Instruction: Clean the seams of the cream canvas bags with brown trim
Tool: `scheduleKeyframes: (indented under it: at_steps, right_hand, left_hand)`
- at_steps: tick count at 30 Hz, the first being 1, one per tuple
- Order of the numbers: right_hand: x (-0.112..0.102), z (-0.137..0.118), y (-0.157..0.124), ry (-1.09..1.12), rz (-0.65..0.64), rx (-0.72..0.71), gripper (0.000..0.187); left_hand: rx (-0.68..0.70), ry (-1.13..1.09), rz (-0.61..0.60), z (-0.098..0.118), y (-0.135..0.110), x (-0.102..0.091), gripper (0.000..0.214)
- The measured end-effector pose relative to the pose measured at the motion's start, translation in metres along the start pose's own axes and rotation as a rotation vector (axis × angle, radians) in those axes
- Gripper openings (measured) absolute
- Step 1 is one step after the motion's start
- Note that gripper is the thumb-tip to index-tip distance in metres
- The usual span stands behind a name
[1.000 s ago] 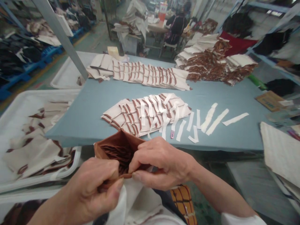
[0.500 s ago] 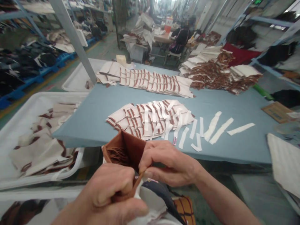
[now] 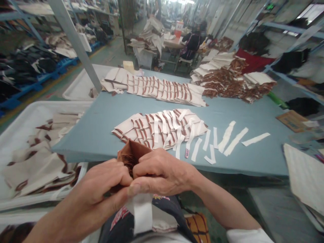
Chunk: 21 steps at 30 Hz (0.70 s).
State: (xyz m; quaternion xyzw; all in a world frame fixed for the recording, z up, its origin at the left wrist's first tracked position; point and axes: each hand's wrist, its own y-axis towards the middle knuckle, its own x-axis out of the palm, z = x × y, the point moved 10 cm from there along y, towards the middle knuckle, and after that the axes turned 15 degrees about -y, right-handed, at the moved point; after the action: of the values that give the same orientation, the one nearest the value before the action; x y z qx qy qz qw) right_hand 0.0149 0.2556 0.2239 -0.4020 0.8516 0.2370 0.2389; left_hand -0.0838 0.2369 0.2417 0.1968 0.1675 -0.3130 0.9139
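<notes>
Close to my lap, my left hand (image 3: 108, 180) and my right hand (image 3: 162, 172) meet with fingers pinched together at the edge of a brown-lined fabric bag (image 3: 141, 148). The bag's mouth faces up, and thin brown strands (image 3: 128, 160) show inside. From under my thumbs hangs a white strip (image 3: 143, 214) over the bag's off-white cloth (image 3: 164, 221). My fingers hide the pinched edge itself. Just beyond, on the blue-grey table, lie overlapping cream pieces with brown edges (image 3: 130, 126) and several loose white strips (image 3: 236, 141).
Another row of cream-and-brown pieces (image 3: 162, 88) lies farther back on the table (image 3: 91, 135). Larger heaps (image 3: 225, 79) stand at the back right. White bins (image 3: 37, 104) with cloth are at left, beside a metal post (image 3: 76, 44). A person (image 3: 191, 44) sits beyond.
My hands have come closer together along the bag's edge. The white strip now hangs down below my thumbs, and less of the bag's brown inside shows.
</notes>
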Motion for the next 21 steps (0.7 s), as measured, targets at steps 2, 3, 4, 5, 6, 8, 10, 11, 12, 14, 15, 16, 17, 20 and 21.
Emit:
scheduleKeyframes:
  at_steps: [2, 3, 4, 5, 6, 8, 10, 11, 12, 14, 15, 16, 17, 20, 21]
  right_hand:
    - [0.012, 0.001, 0.006, 0.160, -0.043, 0.000, 0.057]
    - [0.016, 0.002, 0.006, 0.235, -0.047, 0.008, 0.059]
    - [0.016, 0.003, 0.006, 0.290, -0.024, 0.022, 0.060]
    - [0.013, 0.004, 0.004, 0.322, 0.026, 0.030, 0.061]
    - [0.005, 0.004, 0.001, 0.326, 0.090, 0.037, 0.062]
    - [-0.016, 0.003, -0.007, 0.252, 0.228, 0.026, 0.063]
    - [-0.034, 0.004, -0.014, 0.123, 0.305, 0.031, 0.060]
    - [-0.040, 0.009, -0.017, 0.061, 0.315, 0.054, 0.057]
    - [-0.044, 0.017, -0.019, 0.011, 0.311, 0.093, 0.056]
    - [-0.045, 0.040, -0.022, -0.049, 0.289, 0.194, 0.053]
    - [-0.044, 0.052, -0.023, -0.066, 0.277, 0.233, 0.053]
    - [-0.041, 0.062, -0.023, -0.077, 0.267, 0.258, 0.052]
    - [-0.038, 0.070, -0.023, -0.084, 0.256, 0.273, 0.050]
    - [-0.030, 0.082, -0.021, -0.094, 0.238, 0.278, 0.041]
    - [-0.029, 0.081, -0.020, -0.106, 0.234, 0.274, 0.037]
  left_hand:
    - [-0.017, -0.061, -0.028, -0.011, -0.002, -0.002, 0.032]
    - [-0.037, -0.108, -0.048, -0.018, -0.004, -0.003, 0.036]
    - [-0.066, -0.159, -0.058, -0.028, -0.005, -0.006, 0.041]
    - [-0.108, -0.206, -0.054, -0.038, -0.007, -0.009, 0.049]
    - [-0.153, -0.245, -0.037, -0.049, -0.008, -0.014, 0.058]
    - [-0.234, -0.292, 0.006, -0.066, -0.010, -0.023, 0.073]
    - [-0.284, -0.305, 0.030, -0.073, -0.010, -0.030, 0.081]
    - [-0.303, -0.301, 0.032, -0.073, -0.010, -0.032, 0.081]
    - [-0.320, -0.298, 0.020, -0.071, -0.009, -0.032, 0.078]
    - [-0.325, -0.286, -0.034, -0.060, -0.005, -0.029, 0.063]
    - [-0.311, -0.268, -0.065, -0.053, -0.002, -0.028, 0.051]
    - [-0.292, -0.245, -0.094, -0.047, 0.002, -0.026, 0.039]
    - [-0.273, -0.219, -0.115, -0.041, 0.005, -0.024, 0.028]
    - [-0.278, -0.141, -0.120, -0.037, 0.012, -0.023, 0.016]
    - [-0.281, -0.123, -0.111, -0.038, 0.013, -0.023, 0.016]
